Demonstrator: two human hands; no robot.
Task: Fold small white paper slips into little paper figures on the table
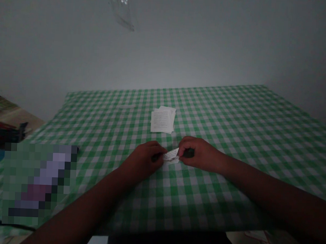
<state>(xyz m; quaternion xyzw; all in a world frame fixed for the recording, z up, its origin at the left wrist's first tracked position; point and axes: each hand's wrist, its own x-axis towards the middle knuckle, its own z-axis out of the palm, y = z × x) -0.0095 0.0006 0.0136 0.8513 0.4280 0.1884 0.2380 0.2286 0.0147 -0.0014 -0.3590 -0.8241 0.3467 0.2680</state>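
A small piece of printed paper [171, 154] is stretched between my two hands, just above the tablecloth. My left hand [149, 156] pinches its left end between thumb and fingers. At the right end, the thumb and forefinger of my right hand [198, 152] are closed on the same paper. The paper looks folded or layered, with a paler part showing below the lines of print; how it is folded I cannot make out. Beyond my hands lies a small stack of printed sheets [161, 121], slightly fanned.
A green and white checked tablecloth [233, 114] covers the table, whose far side meets a pale wall [196, 40]. At the left lies a pixelated, blurred-out object [45, 178], with a black cable [9, 224] near the front edge. A clear plastic bag [122, 8] hangs on the wall.
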